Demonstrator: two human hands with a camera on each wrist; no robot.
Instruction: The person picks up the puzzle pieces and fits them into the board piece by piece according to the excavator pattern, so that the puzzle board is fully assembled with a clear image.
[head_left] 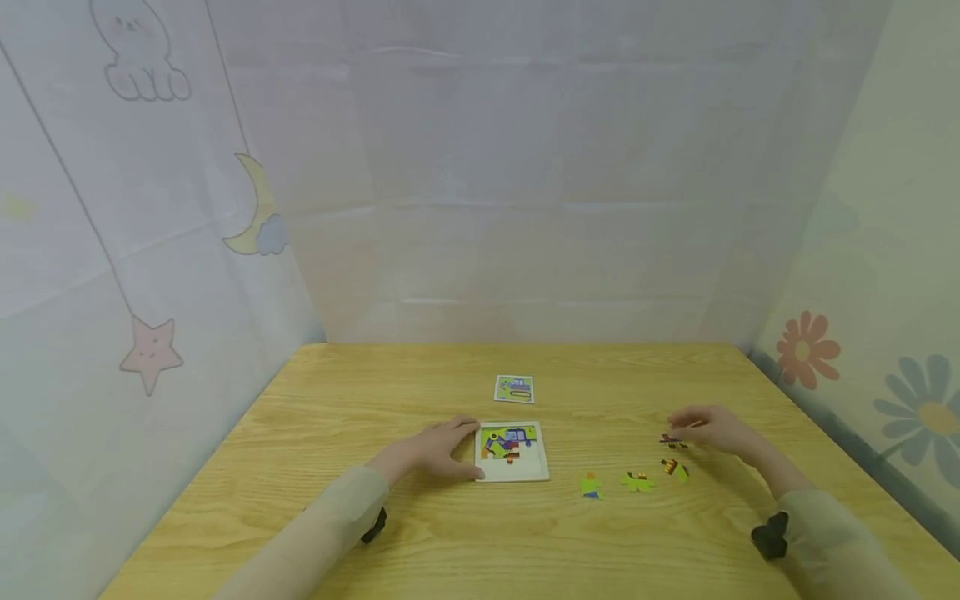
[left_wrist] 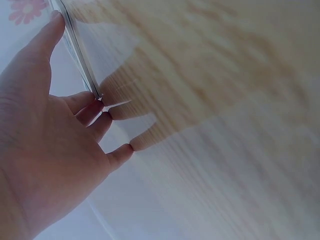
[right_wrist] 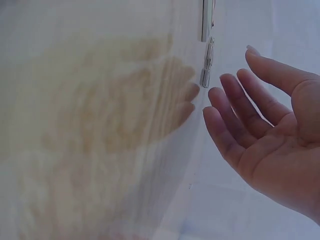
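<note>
Head | card (head_left: 515,389) beyond tray (head_left: 517,472) | right hand (head_left: 716,432) perhaps part-hiding dark piece (head_left: 672,442)

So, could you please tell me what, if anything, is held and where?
Nothing looks gripped: the left hand touches the puzzle tray at its left edge; the right hand is empty.
</note>
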